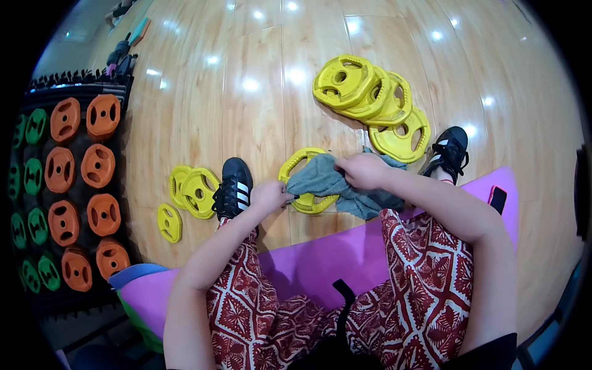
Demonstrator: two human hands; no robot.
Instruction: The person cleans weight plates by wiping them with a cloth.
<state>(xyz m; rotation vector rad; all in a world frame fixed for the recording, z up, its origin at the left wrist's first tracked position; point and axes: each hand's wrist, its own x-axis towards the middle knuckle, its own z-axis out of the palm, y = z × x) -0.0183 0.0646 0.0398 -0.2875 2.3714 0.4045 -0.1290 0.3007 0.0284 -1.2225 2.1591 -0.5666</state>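
Observation:
A yellow weight plate point(295, 161) is on the wooden floor between my feet, partly hidden by a grey-green cloth point(317, 176). My left hand point(269, 196) is closed at the plate's left edge, fingertips on its rim. A small dark patch shows by those fingertips; I cannot make out what it is. My right hand point(362, 171) is bunched around the cloth and presses it over the right part of the plate. The rest of the cloth spreads right, towards my right shin.
Several yellow plates point(345, 80) lie overlapped ahead; smaller yellow plates point(200, 192) sit left of my left shoe point(234, 182). A rack with orange plates point(63, 169) and green plates stands far left. Under my legs is a purple mat point(324, 262), a phone point(497, 198) on its right end.

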